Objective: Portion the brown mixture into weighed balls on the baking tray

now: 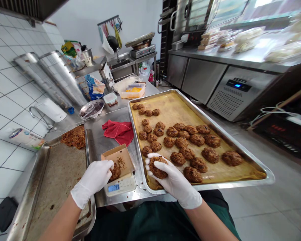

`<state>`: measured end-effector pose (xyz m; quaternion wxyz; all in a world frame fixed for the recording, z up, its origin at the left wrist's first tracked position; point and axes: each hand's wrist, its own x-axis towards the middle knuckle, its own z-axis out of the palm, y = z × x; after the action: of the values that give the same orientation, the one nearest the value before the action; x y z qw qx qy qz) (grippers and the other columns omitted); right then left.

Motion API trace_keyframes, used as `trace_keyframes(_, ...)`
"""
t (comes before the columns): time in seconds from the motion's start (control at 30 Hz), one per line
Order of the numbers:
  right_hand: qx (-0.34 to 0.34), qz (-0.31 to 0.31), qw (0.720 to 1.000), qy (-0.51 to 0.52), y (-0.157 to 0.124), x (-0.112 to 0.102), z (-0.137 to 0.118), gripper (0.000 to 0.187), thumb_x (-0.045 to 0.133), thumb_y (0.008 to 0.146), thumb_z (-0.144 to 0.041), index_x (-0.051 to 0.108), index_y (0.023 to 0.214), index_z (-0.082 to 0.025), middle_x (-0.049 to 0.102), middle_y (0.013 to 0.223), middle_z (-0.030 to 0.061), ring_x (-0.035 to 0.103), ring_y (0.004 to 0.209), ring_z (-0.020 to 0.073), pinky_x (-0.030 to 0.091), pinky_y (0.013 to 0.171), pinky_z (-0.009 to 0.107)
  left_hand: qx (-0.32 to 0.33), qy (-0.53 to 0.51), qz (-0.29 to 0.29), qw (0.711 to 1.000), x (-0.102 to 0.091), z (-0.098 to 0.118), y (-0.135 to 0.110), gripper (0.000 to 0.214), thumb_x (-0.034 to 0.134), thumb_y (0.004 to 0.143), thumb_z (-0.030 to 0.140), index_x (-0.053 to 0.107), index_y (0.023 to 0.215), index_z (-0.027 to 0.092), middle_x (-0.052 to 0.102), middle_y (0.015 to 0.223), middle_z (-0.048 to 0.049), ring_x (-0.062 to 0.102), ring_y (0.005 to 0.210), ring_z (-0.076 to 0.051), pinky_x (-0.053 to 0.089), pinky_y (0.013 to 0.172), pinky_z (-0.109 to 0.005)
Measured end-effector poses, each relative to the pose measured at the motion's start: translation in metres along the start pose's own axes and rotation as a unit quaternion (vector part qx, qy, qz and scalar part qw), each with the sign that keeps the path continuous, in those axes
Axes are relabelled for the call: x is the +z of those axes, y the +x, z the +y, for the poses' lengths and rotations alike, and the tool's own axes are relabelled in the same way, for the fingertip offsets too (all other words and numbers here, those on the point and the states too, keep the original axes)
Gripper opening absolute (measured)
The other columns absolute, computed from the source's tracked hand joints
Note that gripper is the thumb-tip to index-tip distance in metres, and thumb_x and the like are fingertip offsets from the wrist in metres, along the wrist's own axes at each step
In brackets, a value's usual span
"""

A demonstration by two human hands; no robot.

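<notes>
In its white glove, my left hand (96,177) is closed on a clump of brown mixture (115,172) over a cardboard box (126,163) dotted with crumbs. That box rests on a digital kitchen scale (126,185) whose display is lit. My right hand (178,184), also gloved, cups a rounded ball of the same mixture (156,168) at the near left edge of a large metal tray (200,185). Rows of brown balls (187,153), small and larger, sit on the tray's yellowish lining. Fingers partly hide both held pieces.
A second metal tray (55,177) at left holds a heap of loose brown mixture (76,136). A red cloth (118,130) lies between the trays. Further back are a plastic tub with yellow contents (134,92) and a film-covered bowl (91,108). A steel counter (198,75) stands right.
</notes>
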<state>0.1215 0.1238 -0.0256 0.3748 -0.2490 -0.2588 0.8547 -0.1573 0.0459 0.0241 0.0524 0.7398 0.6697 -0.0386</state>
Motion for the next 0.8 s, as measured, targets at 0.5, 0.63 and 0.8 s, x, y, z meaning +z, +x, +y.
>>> trace_keyframes(0.5, -0.020, -0.026, 0.999, -0.043, 0.001, -0.003, 0.004, 0.028, 0.068, 0.087, -0.033, 0.068, 0.114, -0.027, 0.071, 0.107, 0.0026, 0.065, 0.096, 0.0182, 0.052, 0.085, 0.029, 0.049, -0.221, 0.249, 0.942, -0.009, 0.133, 0.025, 0.013, 0.052, 0.096, 0.018, 0.064, 0.093, 0.023, 0.068, 0.095, -0.0041, 0.066, 0.092, -0.019, 0.054, 0.084, -0.032)
trace_keyframes(0.63, -0.040, -0.009, 0.996, -0.073, 0.003, -0.004, 0.004, 0.028, 0.068, 0.087, -0.037, 0.067, 0.114, -0.028, 0.071, 0.105, 0.0023, 0.065, 0.094, 0.0196, 0.052, 0.082, 0.030, 0.020, -0.212, 0.274, 0.938, 0.009, 0.163, 0.032, 0.022, 0.045, 0.097, 0.017, 0.066, 0.101, 0.021, 0.070, 0.101, -0.0092, 0.066, 0.098, -0.025, 0.055, 0.088, -0.041)
trace_keyframes(0.8, -0.001, 0.008, 0.999, -0.043, -0.001, 0.002, 0.002, 0.034, 0.074, 0.081, -0.025, 0.066, 0.114, -0.030, 0.069, 0.103, 0.0006, 0.064, 0.090, 0.0172, 0.052, 0.082, 0.029, 0.000, -0.297, 0.289, 0.910, -0.012, 0.129, 0.004, 0.039, 0.044, 0.094, 0.010, 0.060, 0.126, 0.024, 0.071, 0.120, -0.0053, 0.067, 0.108, -0.020, 0.054, 0.099, -0.035)
